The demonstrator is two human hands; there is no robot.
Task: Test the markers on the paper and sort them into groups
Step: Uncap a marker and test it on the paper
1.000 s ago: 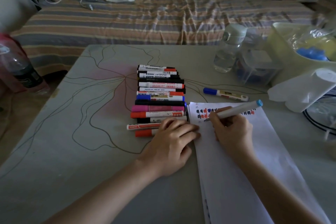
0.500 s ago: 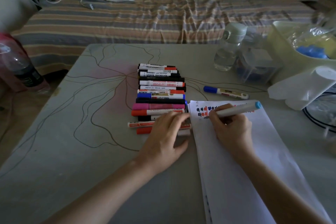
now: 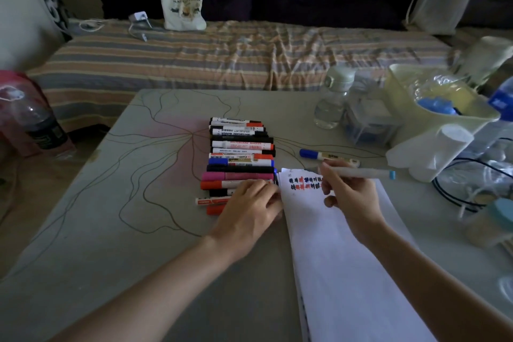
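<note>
Head cam view, looking down at a grey table w/ thin brown lines drawn on it. A row of markers lies side by side at centre, barrels running left-right; caps are red, black, blue & one pink. Left hand rests palm-down on the near end of the row, fingers relaxed & close together, tips touching the markers right beside the paper's edge. Can't tell if it grips one. The white paper lies just right of the row, w/ two short lines of red, black & blue test marks near its top. Right hand is over the paper's top, fingers curled, pinching a white marker w/ light-blue end; the tip points left toward the marks. One blue-capped marker lies apart, beyond the paper. Far right: clear bottle, pale tub. Striped bed behind, tote bag on it.
</note>
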